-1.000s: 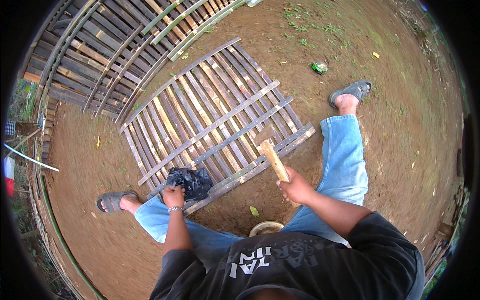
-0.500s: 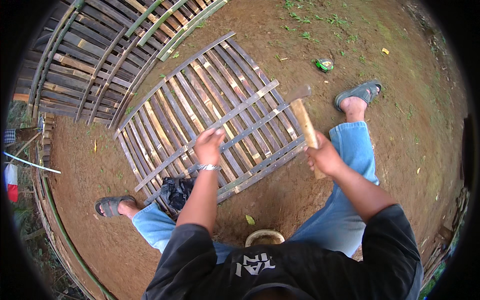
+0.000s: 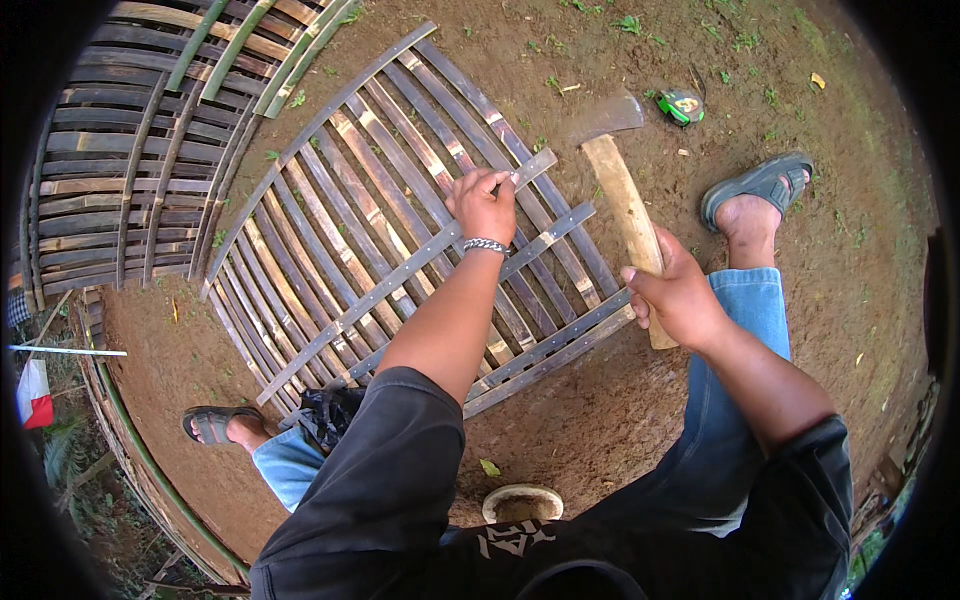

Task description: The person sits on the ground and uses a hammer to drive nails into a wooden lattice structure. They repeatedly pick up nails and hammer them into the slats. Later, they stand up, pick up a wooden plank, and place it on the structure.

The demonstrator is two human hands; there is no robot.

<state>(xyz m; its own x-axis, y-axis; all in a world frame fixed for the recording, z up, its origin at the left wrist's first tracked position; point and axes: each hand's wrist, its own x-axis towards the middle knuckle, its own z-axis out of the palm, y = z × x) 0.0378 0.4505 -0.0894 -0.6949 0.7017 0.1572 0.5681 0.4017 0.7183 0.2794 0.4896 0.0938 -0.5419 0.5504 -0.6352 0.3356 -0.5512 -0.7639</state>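
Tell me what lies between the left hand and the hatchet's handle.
In the head view, from the left hand to the hatchet's handle: part of the slatted panel, then a strip of brown soil.

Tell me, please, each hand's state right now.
Left hand: curled over the slatted brown bamboo panel; holding unclear.
Right hand: closed around the pale wooden-handled metal hatchet.
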